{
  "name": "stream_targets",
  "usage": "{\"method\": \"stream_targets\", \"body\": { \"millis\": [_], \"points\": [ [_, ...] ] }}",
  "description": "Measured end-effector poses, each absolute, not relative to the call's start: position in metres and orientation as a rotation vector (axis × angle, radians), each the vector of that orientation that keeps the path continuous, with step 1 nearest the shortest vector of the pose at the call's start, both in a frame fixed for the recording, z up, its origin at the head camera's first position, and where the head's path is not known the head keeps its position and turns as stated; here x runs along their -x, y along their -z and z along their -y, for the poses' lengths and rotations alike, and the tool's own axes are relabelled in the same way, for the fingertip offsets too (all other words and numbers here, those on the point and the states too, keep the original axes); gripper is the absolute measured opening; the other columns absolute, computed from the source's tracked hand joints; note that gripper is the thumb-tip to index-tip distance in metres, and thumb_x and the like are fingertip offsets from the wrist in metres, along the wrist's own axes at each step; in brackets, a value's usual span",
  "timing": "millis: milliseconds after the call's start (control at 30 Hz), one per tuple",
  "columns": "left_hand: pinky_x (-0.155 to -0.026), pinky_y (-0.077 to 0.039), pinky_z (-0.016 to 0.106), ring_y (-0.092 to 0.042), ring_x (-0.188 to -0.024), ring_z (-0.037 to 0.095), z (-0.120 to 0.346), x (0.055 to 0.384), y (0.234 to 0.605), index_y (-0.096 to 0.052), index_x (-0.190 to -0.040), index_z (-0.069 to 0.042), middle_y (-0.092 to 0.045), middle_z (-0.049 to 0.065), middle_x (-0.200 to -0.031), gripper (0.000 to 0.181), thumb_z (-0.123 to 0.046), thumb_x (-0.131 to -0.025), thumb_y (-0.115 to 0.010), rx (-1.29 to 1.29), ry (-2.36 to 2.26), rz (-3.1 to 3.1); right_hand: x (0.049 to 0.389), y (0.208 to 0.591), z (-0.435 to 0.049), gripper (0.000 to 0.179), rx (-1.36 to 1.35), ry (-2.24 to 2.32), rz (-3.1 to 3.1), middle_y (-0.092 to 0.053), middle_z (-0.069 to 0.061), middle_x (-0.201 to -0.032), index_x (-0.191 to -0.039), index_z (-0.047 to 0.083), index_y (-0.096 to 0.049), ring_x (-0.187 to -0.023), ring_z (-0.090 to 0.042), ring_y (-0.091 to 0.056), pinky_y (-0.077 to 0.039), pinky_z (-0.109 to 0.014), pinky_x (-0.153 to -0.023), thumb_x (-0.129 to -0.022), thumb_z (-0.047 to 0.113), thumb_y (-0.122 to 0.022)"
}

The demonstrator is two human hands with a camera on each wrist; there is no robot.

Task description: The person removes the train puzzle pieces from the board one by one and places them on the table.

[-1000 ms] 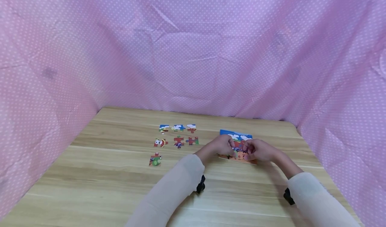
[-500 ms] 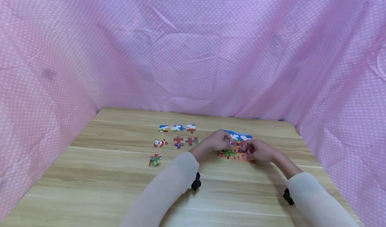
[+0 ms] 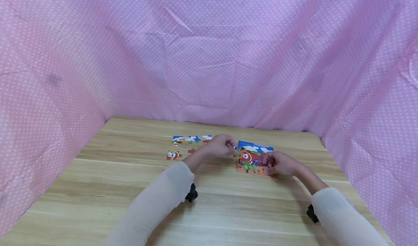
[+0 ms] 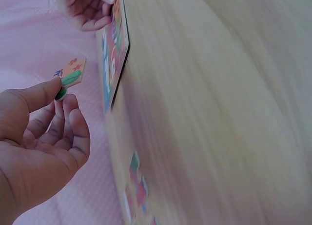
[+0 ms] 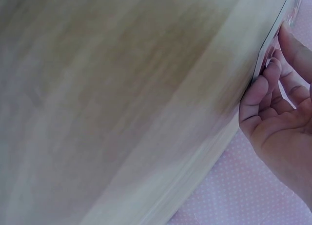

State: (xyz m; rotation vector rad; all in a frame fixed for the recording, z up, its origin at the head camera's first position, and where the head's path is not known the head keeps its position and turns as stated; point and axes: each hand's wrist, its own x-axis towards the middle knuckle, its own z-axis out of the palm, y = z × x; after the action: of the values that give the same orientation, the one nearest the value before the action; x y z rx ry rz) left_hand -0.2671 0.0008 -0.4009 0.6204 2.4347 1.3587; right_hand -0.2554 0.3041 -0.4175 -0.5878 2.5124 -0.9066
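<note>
My left hand [image 3: 223,145] pinches a puzzle piece [image 4: 74,74], orange and green, between thumb and fingers, just off the left side of the puzzle board [image 3: 247,168]. A red cartoon figure, clouds and green shapes show on that board, which lies flat on the table. At its right side, my right hand [image 3: 282,163] holds the board with bent fingers; thumb and fingertips touch it, and they cover part of the picture. In the right wrist view, the right hand's fingers [image 5: 258,91] lie against the board's edge.
Left of the board, several loose puzzle pieces lie spread on the wooden table [image 3: 98,188], including a blue one [image 3: 193,139] and one with cartoon eyes [image 3: 173,155]. My left arm hides some of them. Pink dotted cloth [image 3: 209,75] hangs behind the table and at both sides.
The left hand has lifted off the board and moved left with the puzzle piece, uncovering the board's left part. The right hand stays in place at the board's right side.
</note>
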Motion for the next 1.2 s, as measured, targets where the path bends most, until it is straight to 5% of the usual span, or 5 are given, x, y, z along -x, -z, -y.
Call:
{"method": "stream_targets", "body": {
  "millis": [200, 700, 1200],
  "points": [
    [-0.062, -0.047, 0.027, -0.054, -0.074, 0.013, 0.027, 0.263, 0.393, -0.070, -0.102, -0.012, -0.065, 0.001, -0.090, 0.006, -0.016, -0.098, -0.071, -0.602, -1.316, -2.439, 0.256, 0.418, -0.305, 0.021, 0.593, 0.904, -2.520, -0.054, -0.007, -0.088, -0.105, 0.003, -0.061, -0.084, -0.022, -0.049, -0.043, -0.029, -0.069, -0.092, 0.006, -0.077],
    [-0.072, -0.049, 0.027, -0.055, -0.082, 0.013, 0.097, 0.238, 0.398, -0.069, -0.098, -0.007, -0.066, 0.000, -0.095, 0.005, -0.008, -0.099, -0.065, -0.771, -1.120, -2.518, 0.257, 0.417, -0.307, 0.021, 0.593, 0.906, -2.522, -0.054, -0.007, -0.088, -0.105, 0.003, -0.061, -0.084, -0.022, -0.049, -0.043, -0.028, -0.069, -0.092, 0.007, -0.077],
    [-0.063, -0.045, 0.025, -0.054, -0.074, 0.015, 0.143, 0.219, 0.407, -0.069, -0.095, -0.007, -0.063, 0.002, -0.085, 0.008, -0.002, -0.098, -0.064, -0.717, -1.050, -2.463, 0.254, 0.414, -0.304, 0.022, 0.591, 0.925, -2.512, -0.054, -0.007, -0.089, -0.106, 0.002, -0.061, -0.083, -0.019, -0.049, -0.042, -0.028, -0.069, -0.092, 0.008, -0.077]
  ]
}}
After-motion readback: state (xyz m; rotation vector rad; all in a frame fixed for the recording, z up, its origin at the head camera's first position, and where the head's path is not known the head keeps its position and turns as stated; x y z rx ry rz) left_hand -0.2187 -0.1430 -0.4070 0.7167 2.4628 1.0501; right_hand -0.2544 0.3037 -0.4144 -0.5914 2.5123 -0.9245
